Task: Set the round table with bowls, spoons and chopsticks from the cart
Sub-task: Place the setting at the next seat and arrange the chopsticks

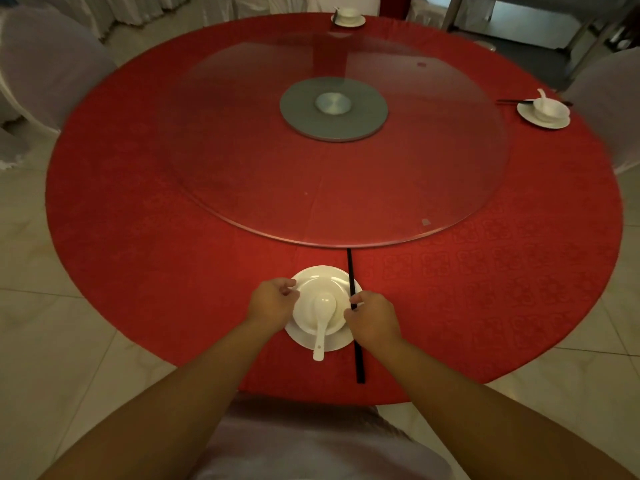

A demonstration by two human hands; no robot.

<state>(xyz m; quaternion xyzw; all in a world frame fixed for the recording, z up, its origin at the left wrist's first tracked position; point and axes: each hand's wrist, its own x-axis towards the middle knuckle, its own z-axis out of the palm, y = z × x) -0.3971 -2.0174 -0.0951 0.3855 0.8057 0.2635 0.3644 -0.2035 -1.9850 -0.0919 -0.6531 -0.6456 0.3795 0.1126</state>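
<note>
- Head view: red round counter (138,258), place setting at the near edge.
- Bowl (320,306) on saucer (311,342), between both hands.
- Left hand (272,303) loosely curled at the saucer rim.
- Right hand (372,320) pinches chopsticks (355,323), long axis pointing away from me.

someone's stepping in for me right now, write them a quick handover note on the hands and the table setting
Left hand: at the left rim of the near plate, fingers curled, apparently touching it.
Right hand: pinching the black chopsticks, which lie along the plate's right side.
Near setting: bowl on the plate, spoon in the bowl with its handle toward the person.
Done: right setting and far setting are laid.
Left: align the chopsticks, then lay the other seats around the round table.
</note>
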